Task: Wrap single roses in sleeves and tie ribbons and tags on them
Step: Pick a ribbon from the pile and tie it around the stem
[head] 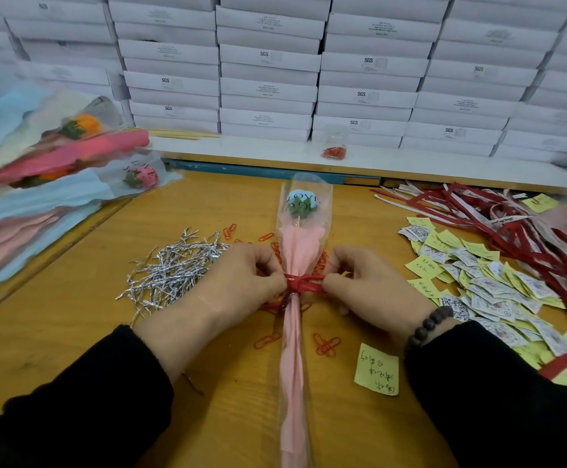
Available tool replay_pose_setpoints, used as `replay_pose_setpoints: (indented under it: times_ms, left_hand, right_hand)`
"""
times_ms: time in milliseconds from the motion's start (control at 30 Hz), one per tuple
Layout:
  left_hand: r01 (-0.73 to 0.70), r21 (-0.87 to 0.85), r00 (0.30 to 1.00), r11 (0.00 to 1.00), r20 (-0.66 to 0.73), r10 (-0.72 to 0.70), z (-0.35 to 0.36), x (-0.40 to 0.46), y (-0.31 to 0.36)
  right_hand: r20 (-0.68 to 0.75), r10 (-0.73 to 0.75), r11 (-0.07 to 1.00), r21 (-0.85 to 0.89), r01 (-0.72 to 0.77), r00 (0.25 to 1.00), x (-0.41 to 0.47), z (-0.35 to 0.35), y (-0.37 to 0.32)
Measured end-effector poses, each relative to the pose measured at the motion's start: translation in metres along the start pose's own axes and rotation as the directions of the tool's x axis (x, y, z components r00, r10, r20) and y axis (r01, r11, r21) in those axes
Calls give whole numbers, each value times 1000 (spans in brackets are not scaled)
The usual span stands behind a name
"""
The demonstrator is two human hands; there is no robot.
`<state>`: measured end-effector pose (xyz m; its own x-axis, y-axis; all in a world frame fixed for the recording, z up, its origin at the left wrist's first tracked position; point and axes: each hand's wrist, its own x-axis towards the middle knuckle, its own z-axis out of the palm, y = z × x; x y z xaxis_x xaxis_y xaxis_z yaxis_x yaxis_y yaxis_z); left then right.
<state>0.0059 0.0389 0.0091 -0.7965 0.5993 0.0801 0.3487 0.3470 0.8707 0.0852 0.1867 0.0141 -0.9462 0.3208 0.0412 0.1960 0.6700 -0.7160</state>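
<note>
A single pale blue rose (302,201) lies lengthwise on the wooden table (72,319) in a clear sleeve lined with pink paper (292,359). A red ribbon (304,282) is wound round the sleeve's narrow waist. My left hand (241,282) pinches the ribbon from the left, and my right hand (370,282) pinches its loop from the right. A yellow handwritten tag (376,369) lies on the table just right of the stem.
Silver twist ties (170,268) are heaped at left. Red paper clips (326,344) lie scattered round the rose. Tags (484,278) and red ribbons (498,214) pile up at right. Wrapped roses and coloured paper (72,163) lie at far left, white boxes (268,79) behind.
</note>
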Motion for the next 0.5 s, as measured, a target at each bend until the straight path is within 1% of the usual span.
replay_pose_setpoints:
  times_ms: [133, 333, 400, 500]
  left_hand:
    - [-31, 132, 1000, 991, 0, 31, -1, 0, 1]
    - [-43, 230, 999, 972, -20, 49, -3, -2, 1]
    - [-42, 239, 999, 970, -16, 47, -3, -1, 0]
    - [-30, 260, 999, 965, -23, 37, -4, 0, -1]
  right_hand:
    - [33, 1, 997, -81, 1, 999, 0, -6, -1]
    - [139, 56, 996, -71, -46, 989, 0, -16, 1]
    - [169, 77, 997, -32, -72, 983, 0, -20, 3]
    - [202, 79, 993, 74, -96, 976, -1, -27, 8]
